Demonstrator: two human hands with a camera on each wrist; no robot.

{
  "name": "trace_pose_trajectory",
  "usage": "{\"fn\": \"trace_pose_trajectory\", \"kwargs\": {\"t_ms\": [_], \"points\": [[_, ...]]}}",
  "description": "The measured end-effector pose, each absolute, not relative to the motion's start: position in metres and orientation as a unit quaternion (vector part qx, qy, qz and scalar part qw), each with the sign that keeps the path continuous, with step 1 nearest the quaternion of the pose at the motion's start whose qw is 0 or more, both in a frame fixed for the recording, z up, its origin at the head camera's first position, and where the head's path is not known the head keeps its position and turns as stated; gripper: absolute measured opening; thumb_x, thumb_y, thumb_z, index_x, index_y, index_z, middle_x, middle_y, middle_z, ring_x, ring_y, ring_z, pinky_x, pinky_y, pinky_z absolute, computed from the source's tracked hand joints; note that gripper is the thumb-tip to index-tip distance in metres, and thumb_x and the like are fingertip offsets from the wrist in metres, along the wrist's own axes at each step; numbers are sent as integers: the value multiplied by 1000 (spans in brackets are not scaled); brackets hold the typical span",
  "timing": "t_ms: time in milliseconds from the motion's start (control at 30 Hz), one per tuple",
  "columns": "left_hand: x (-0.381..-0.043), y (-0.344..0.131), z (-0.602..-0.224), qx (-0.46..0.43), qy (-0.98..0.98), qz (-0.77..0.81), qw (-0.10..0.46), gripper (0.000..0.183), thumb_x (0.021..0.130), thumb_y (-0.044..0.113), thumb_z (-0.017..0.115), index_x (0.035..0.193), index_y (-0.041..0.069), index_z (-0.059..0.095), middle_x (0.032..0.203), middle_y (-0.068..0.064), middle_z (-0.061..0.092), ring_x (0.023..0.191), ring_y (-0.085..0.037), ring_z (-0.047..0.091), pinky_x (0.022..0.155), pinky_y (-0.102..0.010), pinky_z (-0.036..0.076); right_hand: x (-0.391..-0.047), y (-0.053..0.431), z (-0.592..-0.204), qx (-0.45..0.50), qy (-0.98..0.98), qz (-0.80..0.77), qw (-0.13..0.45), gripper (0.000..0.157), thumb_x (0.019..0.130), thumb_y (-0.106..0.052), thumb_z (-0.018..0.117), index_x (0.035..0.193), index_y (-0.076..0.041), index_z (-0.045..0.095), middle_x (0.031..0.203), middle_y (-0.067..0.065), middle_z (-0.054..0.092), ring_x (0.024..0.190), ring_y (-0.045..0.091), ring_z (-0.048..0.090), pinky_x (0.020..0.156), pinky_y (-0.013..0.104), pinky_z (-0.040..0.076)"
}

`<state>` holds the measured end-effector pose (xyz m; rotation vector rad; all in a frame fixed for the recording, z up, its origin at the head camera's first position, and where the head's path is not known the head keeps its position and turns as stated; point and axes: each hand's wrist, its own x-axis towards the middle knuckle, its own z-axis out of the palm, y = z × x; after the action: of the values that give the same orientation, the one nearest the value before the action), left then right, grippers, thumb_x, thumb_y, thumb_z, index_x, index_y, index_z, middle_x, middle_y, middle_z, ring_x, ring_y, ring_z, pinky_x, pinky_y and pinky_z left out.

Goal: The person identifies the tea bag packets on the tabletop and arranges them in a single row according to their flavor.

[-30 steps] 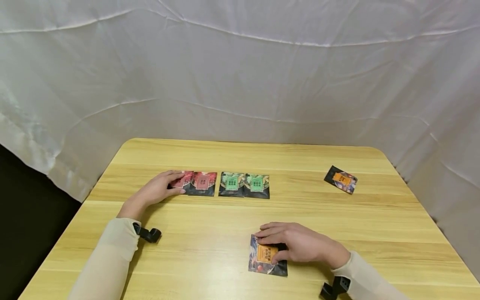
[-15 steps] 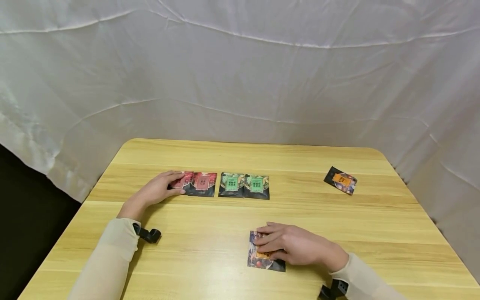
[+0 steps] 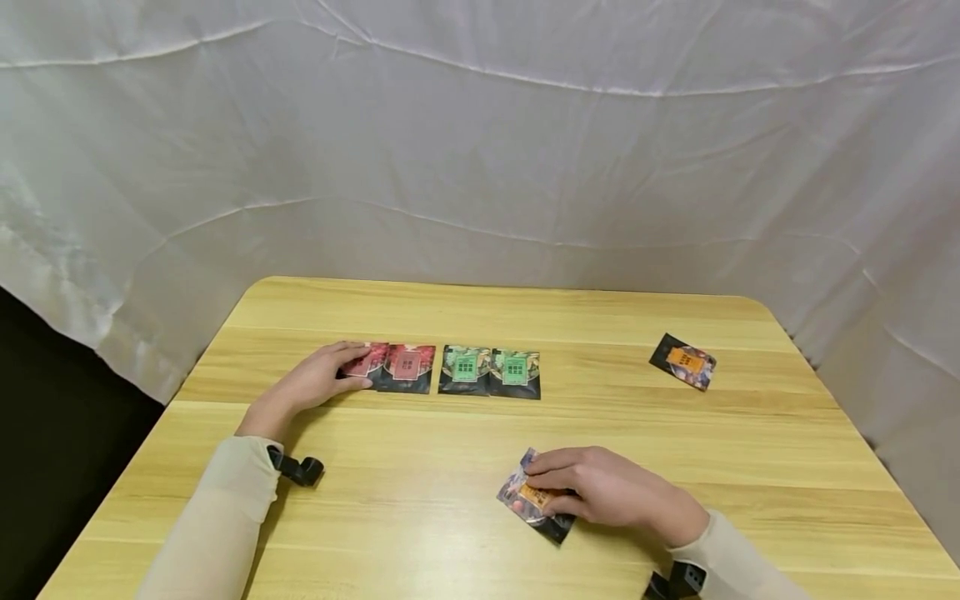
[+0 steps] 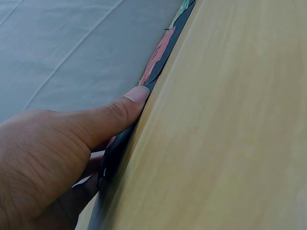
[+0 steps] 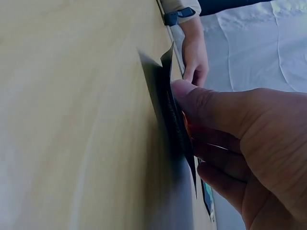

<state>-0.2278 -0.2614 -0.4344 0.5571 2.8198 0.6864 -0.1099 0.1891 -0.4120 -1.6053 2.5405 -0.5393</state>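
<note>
My left hand (image 3: 309, 382) rests on the leftmost red-and-black sachet (image 3: 363, 363), its fingers and thumb lying over the packet. A second red sachet (image 3: 407, 368) overlaps that one on the right. In the head view, my right hand (image 3: 611, 490) grips an orange-labelled dark sachet (image 3: 517, 493) near the table's front. This sachet is turned askew. The right wrist view shows the thumb on the sachet (image 5: 175, 120), which is tilted, with part of its edge off the wood; the hand hides some of its printed face.
Two green-labelled sachets (image 3: 465, 368) lie overlapping just right of the red pair. Another orange-labelled sachet (image 3: 684, 361) lies at an angle at the back right. The wooden table (image 3: 390, 500) ends at a pale hanging cloth (image 3: 480, 167) behind it.
My right hand has gone from lying over the orange-labelled sachet to gripping it, and the sachet has turned clockwise. My left hand stays put on the red sachet.
</note>
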Motion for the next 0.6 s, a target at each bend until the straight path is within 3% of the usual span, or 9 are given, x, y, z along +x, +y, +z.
{"fn": "trace_pose_trajectory", "kwargs": {"t_ms": [433, 600], "points": [[-228, -262, -434, 199, 949, 230, 85, 69, 94, 41, 65, 147, 2, 43, 147, -28, 38, 136, -48, 32, 110, -62, 25, -110, 212, -415, -494, 848, -187, 33, 33, 93, -19, 69, 126, -14, 69, 133, 6, 61, 119, 20, 59, 91, 35, 54], [-228, -262, -434, 202, 949, 228, 84, 69, 94, 40, 65, 147, 2, 43, 147, -27, 39, 136, -48, 32, 110, -61, 26, -110, 222, -414, -466, 862, -192, 49, 35, 93, -26, 69, 125, -12, 69, 133, 5, 60, 119, 21, 59, 92, 38, 53]]}}
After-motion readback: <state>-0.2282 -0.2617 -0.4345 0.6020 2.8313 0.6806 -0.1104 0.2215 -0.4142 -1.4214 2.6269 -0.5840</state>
